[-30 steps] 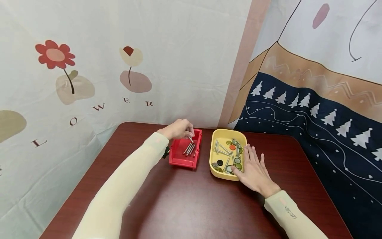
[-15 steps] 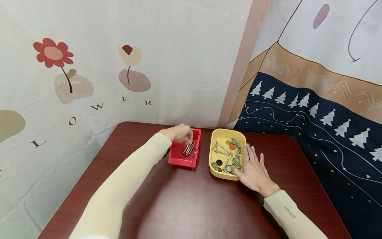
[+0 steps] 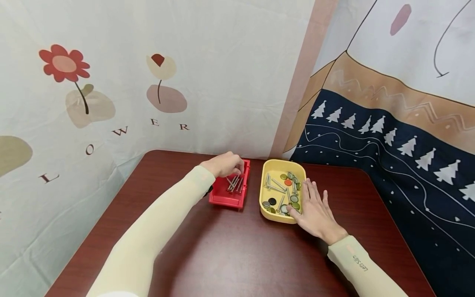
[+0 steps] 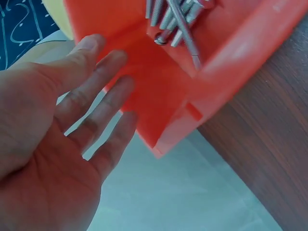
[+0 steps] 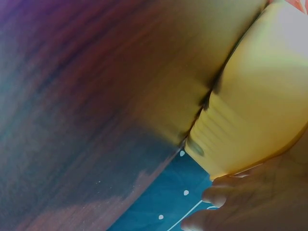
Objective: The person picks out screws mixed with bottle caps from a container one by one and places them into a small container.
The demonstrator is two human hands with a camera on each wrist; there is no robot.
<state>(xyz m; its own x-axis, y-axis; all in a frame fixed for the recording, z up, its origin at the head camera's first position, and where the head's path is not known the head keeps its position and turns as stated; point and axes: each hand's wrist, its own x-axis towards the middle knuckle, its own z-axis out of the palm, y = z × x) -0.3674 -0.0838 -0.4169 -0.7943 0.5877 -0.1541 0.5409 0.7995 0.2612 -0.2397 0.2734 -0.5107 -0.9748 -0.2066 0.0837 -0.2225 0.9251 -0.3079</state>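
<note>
My left hand (image 3: 227, 165) hovers over the back of a red bin (image 3: 225, 201). In the left wrist view that hand (image 4: 57, 149) has its fingers loosely spread and holds nothing. Several metal screws (image 4: 182, 29) lie in the bin, one slanting across the others. To the right stands a yellow tray (image 3: 262, 198) containing loose screws (image 3: 276, 189) and bottle caps (image 3: 288, 182). My right hand (image 3: 318, 213) rests on the tray's right rim with extended fingers, its thumb reaching over the near corner. The right wrist view shows the tray's outer wall (image 5: 250, 120) beside part of the hand.
Both containers stand near the back of a dark red-brown table (image 3: 230, 255). A printed cloth backdrop (image 3: 237, 82) hangs behind the table, with a navy tree pattern (image 3: 393, 165) on the right. A narrow strip of tabletop separates bin and tray.
My left hand has let go of a screw it was pinching; the screw now lies among the others in the red bin. My right hand has stayed on the tray.
</note>
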